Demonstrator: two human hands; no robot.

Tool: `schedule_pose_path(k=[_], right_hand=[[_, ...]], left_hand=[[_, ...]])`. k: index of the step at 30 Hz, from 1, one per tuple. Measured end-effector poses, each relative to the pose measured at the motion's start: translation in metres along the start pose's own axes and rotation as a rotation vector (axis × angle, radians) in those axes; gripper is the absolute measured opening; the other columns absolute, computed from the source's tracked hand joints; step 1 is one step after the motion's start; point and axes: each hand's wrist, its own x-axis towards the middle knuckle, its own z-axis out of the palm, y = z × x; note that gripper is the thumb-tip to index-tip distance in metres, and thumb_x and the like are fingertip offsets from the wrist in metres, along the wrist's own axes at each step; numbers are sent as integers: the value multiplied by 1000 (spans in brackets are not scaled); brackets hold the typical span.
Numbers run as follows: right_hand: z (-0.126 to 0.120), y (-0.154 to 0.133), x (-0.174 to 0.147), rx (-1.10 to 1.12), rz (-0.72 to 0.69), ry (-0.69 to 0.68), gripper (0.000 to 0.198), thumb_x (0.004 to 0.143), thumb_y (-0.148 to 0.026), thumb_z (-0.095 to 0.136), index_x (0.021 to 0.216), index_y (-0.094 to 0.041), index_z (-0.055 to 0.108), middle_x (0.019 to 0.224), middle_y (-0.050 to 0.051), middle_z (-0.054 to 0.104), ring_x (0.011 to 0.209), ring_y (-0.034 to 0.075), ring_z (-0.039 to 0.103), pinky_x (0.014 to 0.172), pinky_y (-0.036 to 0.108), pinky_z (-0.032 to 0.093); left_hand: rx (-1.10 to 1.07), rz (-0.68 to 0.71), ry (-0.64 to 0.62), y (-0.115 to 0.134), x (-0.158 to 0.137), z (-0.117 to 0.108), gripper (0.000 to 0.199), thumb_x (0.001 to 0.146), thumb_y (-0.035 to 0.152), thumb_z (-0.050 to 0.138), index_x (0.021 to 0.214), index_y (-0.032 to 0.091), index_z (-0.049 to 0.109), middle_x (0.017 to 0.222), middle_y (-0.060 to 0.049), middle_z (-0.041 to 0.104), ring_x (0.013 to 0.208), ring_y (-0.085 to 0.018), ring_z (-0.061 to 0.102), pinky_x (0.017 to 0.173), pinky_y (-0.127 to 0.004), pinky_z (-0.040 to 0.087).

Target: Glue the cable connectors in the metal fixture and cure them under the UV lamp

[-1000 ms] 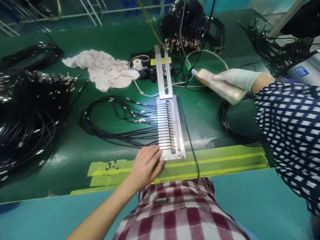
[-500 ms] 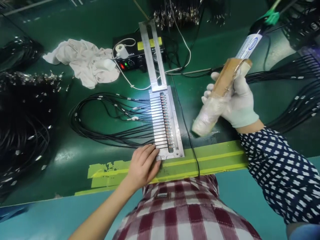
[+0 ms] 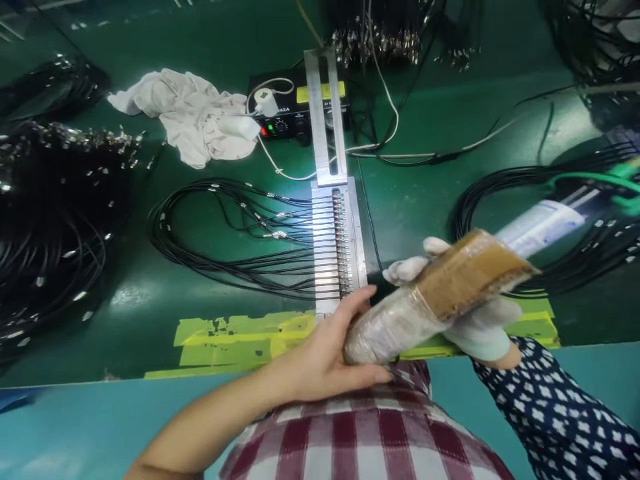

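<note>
My right hand (image 3: 487,327), in a white glove, grips a thick cylindrical tool (image 3: 440,287) wrapped in brown tape and clear film. A white labelled section and a green tie show at its far end. My bare left hand (image 3: 330,353) is spread, thumb and fingers apart, around the tool's lower end; whether they touch is unclear. Just beyond my left hand lies a metal fixture (image 3: 356,233), its near end partly covered. Black cables (image 3: 200,273) run into it from the left, their small tips lined up in its slot.
Behind the fixture stands a black control box (image 3: 290,127), crossed by a slotted metal plate (image 3: 316,120). White cloth (image 3: 200,123) lies to its left. Cable bundles sit at left (image 3: 45,233) and right (image 3: 470,200). Yellow-green tape (image 3: 225,343) lines the table's front edge.
My right hand has brought the tool down and left, tilting it flatter. My left hand has left the fixture's near corner and moved right to the tool's lower end, fingers opening. The view has shifted slightly.
</note>
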Motion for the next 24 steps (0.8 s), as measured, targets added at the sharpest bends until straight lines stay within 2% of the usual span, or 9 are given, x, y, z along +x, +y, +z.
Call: schedule_pose_path(k=[5,8,12,15,17,19,20,22,24], right_hand=[[-28,-25,-8,-30,-33,-61,83,71,-78,66,142,-42,45,137,0,59,117,24,63,105,42,52],[-33,-37,-3,-65,-33,-38,64,78,-78,58,130,-39,59,125,-2,66,110,23,66,101,42,55],[-24,-41,17,-202,-44,118,54,82,-77,55,103,-32,74,100,2,73,98,22,69,92,40,58],[-34,-53,43,-150,-140,318,52,76,-77,62,89,-28,75,95,4,72,85,19,68,71,33,60],[-55,-70,62,-104,-226,564,54,78,-77,58,83,-24,71,88,4,68,68,14,63,51,24,52],[-82,-90,77,-48,-315,820,58,84,-76,49,78,-21,66,70,1,60,49,8,51,34,17,34],[-95,-99,82,21,-337,885,58,86,-75,44,79,-21,64,66,-1,55,42,6,42,30,16,25],[-115,-109,87,181,-394,921,58,89,-73,40,84,-21,63,64,-4,52,36,3,31,28,15,20],[-124,-108,88,290,-414,874,56,92,-71,38,89,-21,62,73,-2,59,37,3,36,29,14,27]], left_hand=[[-22,67,-33,2,-2,-1,82,80,38,72,147,34,25,138,-8,52,120,-25,57,103,-36,48],[-45,11,-35,0,-5,-6,79,80,35,72,147,33,29,137,-8,52,120,-26,56,103,-38,46],[-216,-28,-35,0,1,-18,66,83,35,68,142,30,38,134,-8,53,117,-25,55,98,-35,47],[-354,-78,-29,-1,10,-33,52,84,41,66,130,25,48,119,-6,60,101,-20,59,87,-30,49],[-396,-157,-9,0,17,-45,50,83,47,66,124,23,50,109,-4,62,90,-18,60,80,-28,50],[-354,-225,45,2,29,-59,52,83,50,66,124,23,48,107,-4,64,89,-19,60,79,-29,50],[-300,-237,87,4,38,-65,56,83,50,66,127,23,46,109,-5,64,92,-20,61,81,-31,50],[-157,-193,163,8,67,-78,64,82,51,67,135,25,41,124,-8,61,104,-24,60,90,-36,49],[-21,-70,200,9,110,-90,71,83,51,67,142,26,36,143,-10,48,120,-28,54,103,-41,43]])
